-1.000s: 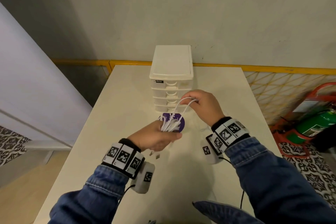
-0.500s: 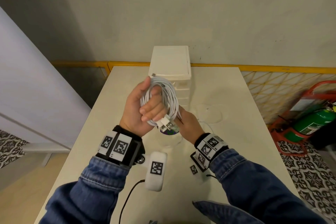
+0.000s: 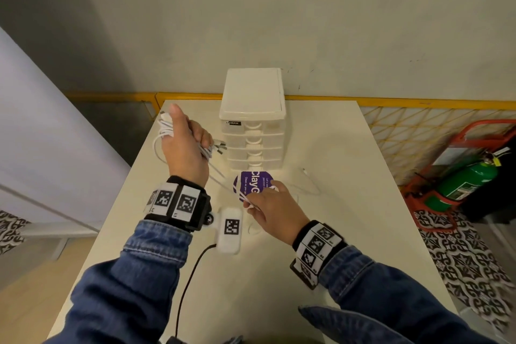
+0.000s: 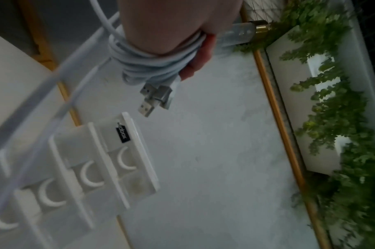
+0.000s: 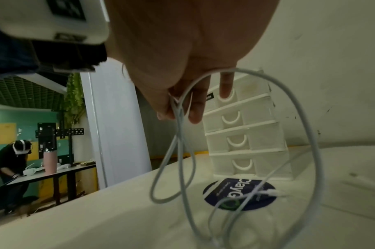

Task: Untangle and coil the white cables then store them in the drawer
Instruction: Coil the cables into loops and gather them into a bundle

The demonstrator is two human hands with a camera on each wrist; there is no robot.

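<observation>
Left hand (image 3: 186, 148) clenched round the coiled white cables (image 4: 152, 67) — plugs jutting past its fingers, right hand (image 3: 272, 211) pinching loose cable strands (image 5: 178, 118) just above the bench (image 3: 349, 232), drawer unit (image 3: 252, 131) beyond both hands.

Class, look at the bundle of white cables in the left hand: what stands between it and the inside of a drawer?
The drawers are all shut, so a closed front blocks the cables.

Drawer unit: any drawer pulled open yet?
No, in the head view every drawer front of the drawer unit sits flush and closed.
</observation>
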